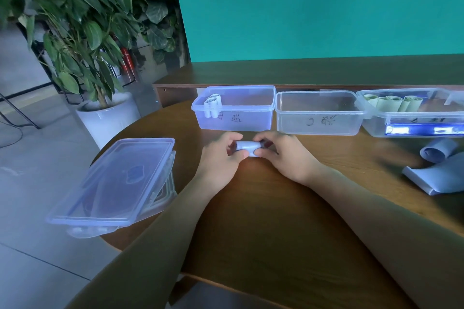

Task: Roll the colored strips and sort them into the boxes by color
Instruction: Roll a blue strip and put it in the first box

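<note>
Head view, left to right: stacked lids (118, 180) overhang the tabletop (263, 208) edge. Left box (234, 108) holds pale rolls (212, 105). Left hand (221, 155) and right hand (283, 155) pinch a blue roll (247, 148) by its ends, fingers curled, just before that box. Middle box (317, 113), then right box (411, 113) with green rolls (391, 103). Loose blue strips (439, 165) lie far right.

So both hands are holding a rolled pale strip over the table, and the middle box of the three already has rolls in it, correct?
Not quite. The head view shows the middle box with no rolls in it; rolls lie in the left box and the right box. Both the left hand and right hand do hold the rolled strip.
</note>
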A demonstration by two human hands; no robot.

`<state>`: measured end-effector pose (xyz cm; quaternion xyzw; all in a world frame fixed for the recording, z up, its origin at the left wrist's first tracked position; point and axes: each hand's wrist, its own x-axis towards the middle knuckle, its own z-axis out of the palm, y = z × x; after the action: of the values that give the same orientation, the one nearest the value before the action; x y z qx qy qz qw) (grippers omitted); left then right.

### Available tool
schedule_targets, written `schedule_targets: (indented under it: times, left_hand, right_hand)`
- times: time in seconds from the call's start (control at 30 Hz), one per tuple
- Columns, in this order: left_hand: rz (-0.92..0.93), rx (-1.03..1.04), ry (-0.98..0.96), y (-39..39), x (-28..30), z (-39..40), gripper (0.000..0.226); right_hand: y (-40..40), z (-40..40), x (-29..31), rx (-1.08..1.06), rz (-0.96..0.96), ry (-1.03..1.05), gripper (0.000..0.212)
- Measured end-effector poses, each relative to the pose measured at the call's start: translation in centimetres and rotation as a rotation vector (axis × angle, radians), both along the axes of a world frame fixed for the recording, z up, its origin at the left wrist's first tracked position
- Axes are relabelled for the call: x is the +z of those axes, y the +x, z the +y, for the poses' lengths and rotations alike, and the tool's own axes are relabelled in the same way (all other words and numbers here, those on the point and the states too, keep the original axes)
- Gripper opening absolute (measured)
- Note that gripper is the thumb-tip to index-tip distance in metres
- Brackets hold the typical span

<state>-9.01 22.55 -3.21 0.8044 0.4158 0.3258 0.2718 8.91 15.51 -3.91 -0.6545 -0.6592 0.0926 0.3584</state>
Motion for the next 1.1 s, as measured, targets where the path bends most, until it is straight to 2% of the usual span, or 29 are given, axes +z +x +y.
schedule_targets:
  times: [0.17,0.4,0.53,0.63,0.83,0.9,1.0,1.1]
  left_hand:
    - [-0.219,-0.027,-0.088,-0.4,0.1,-0.2,0.027]
    - [-0.291,0.034,0.008,-0.8,0.6,-1.2,0.030]
    - [-0.366,0.056,0.020,-0.9,0.6,-1.6,0.029]
    - [-0.455,0.023,-0.060,-0.9,0.5,-1.9,0.024]
    - [-0.723,-0.154,-0.304,-1.1,0.9,-2.4,0.023]
    - [-0.793,-0.172,-0.375,-1.1,1.1,-2.7,0.026]
    - [-0.817,-0.117,-0.417,-0.8,2.0,-3.0,0.030]
    - [-0.758,-0.012,-0.361,-0.2,3.6,-1.9,0.017]
  right_hand:
    - [-0.5,-0.5,0.3,0.030,0.070,0.024,0.026]
    - [-1.0,-1.1,0.6,0.030,0.093,0.137,0.032]
    - [-1.2,-1.6,1.0,0.080,0.483,0.049,0.026]
    - [-1.1,-1.7,1.0,0.141,0.675,0.031,0.025]
    - [-1.9,-2.0,1.6,0.178,1.040,0.058,0.048]
    - [-2.3,-2.1,2.2,0.161,1.051,0.083,0.047]
    - [-2.6,-1.9,3.6,0.148,0.991,0.109,0.031]
    - [-2.3,-0.6,5.8,0.083,0.942,0.137,0.021]
